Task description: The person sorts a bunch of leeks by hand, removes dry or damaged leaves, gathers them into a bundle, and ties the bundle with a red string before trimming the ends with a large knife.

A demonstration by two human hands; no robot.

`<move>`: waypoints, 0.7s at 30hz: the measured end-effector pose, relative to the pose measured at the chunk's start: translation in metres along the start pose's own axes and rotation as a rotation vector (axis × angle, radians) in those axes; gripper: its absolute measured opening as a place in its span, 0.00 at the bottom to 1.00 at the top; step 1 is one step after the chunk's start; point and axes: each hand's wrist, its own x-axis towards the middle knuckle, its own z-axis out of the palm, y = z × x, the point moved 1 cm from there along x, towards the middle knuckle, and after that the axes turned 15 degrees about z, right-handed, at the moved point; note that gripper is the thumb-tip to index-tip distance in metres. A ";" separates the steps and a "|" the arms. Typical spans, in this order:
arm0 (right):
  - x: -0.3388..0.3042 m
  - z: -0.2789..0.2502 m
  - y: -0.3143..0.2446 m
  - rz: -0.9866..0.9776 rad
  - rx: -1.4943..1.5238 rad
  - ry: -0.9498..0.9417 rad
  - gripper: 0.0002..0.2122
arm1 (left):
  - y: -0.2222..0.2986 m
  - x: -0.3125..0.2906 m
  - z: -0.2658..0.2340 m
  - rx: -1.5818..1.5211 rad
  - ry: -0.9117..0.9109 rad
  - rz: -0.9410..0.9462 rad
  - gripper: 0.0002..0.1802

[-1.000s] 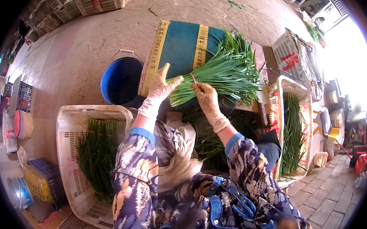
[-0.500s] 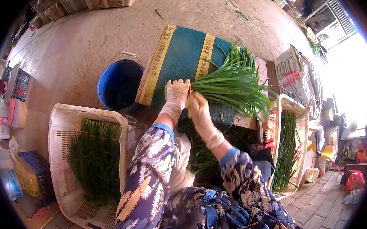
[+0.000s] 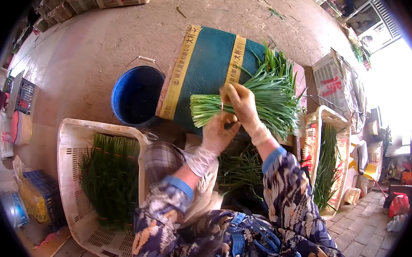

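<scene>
A bundle of garlic chives (image 3: 267,96) lies across a low table (image 3: 209,59) covered in green cloth with yellow bands. The pale stalk ends (image 3: 202,107) point left and the leaves spread right. Round the stalks runs a thin red band (image 3: 222,102). My gloved right hand (image 3: 242,105) is over the bundle, its fingers pinched at the top of the band. My gloved left hand (image 3: 218,132) sits at the bundle's near side, fingers curled to the thumb by the band's lower end. What the left fingertips hold is hidden.
A blue bucket (image 3: 137,95) stands left of the table. White crates hold chives: banded bundles in the left crate (image 3: 64,168), more in the right crate (image 3: 339,118). Loose leaves (image 3: 241,169) lie below the table's near edge. Another crate (image 3: 330,81) stands at the far right.
My left hand has slid off the stalk ends toward me and right, uncovering them. My right hand has risen to the far side of the band, which now shows round the stalks.
</scene>
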 end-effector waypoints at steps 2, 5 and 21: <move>0.035 0.019 -0.016 -0.372 -0.364 0.008 0.17 | 0.001 -0.021 0.023 -0.507 0.000 -0.480 0.27; 0.058 0.024 0.017 -0.068 -0.951 -0.219 0.25 | -0.044 -0.029 0.047 -0.887 0.025 -0.951 0.38; -0.028 -0.054 -0.143 -0.534 -1.342 0.173 0.10 | 0.083 0.041 0.005 -0.611 0.353 0.014 0.27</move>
